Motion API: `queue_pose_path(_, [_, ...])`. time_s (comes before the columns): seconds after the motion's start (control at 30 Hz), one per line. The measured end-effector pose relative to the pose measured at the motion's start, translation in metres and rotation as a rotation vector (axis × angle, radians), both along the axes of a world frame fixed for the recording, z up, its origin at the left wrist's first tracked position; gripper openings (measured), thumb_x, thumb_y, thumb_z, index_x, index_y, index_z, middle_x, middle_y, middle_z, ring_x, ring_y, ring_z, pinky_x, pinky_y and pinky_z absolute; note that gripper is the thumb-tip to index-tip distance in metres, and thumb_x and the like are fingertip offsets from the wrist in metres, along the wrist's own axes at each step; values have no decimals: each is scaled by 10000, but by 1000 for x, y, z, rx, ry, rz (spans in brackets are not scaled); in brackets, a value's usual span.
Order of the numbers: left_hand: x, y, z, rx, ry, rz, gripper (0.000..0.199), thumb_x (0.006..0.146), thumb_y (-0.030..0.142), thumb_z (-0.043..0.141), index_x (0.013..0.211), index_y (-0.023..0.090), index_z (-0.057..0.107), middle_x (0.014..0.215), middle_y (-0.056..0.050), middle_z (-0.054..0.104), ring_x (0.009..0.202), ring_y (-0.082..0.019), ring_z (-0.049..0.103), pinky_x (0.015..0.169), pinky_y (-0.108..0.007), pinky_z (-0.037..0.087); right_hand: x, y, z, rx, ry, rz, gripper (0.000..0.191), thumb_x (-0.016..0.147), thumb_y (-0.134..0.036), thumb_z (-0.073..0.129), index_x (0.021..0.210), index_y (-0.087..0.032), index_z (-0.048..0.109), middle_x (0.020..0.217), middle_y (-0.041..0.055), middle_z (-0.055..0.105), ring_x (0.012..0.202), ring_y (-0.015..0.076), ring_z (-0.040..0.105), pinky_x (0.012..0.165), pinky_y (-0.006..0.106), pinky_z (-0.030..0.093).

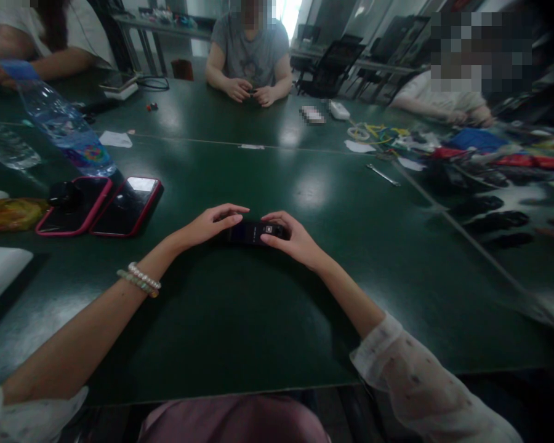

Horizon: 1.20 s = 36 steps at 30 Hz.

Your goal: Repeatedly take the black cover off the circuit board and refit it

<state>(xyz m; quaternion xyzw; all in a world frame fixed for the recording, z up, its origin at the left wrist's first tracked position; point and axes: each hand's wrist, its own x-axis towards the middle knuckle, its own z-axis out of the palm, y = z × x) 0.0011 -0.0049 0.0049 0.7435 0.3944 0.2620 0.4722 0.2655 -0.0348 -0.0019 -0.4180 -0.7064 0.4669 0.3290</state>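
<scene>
A slim black handheld device [247, 232] with a small lit screen lies low over the green table in front of me. My right hand [289, 237] is closed round its right end, thumb on the near side and fingers on the far side. At the device's left end is my left hand [216, 223], its fingers stretched out and apart; whether they touch the device is hard to tell. Beaded bracelets [141, 280] circle my left wrist.
Two phones in red cases [127, 206] [76, 206] lie at the left, near a water bottle [69, 126]. A wrench [383, 175] and a heap of cables [378, 134] are at the right. Several people sit round the green table [240, 326].
</scene>
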Motion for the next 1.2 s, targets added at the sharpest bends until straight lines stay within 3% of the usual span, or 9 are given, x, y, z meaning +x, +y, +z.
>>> queue_pose_path(0.5, [1,1,-1,67,46,-12,478,990,562,459,1331,261,605,1335,-70,608,1182,-263,574,1023,-400,449,-2,0,-1,68,-52,-17,447,840,-473,713,1185,-243,550,1117,71,623,1011,238,624,890,434,511])
queue_pose_path(0.9, [2,0,2,12,14,-23,465,977,538,502,1343,263,588,1357,-76,583,1192,-276,564,964,-403,491,-1,0,-5,87,-41,-21,421,840,-457,720,1164,-247,552,1098,63,624,960,225,628,833,405,516])
queue_pose_path(1.2, [2,-1,1,24,40,26,539,996,601,406,1353,236,578,1323,-101,601,1188,-278,569,982,-407,476,-2,-2,0,161,-192,-96,389,871,-534,659,1167,-288,596,1198,74,598,1190,297,493,1001,506,436])
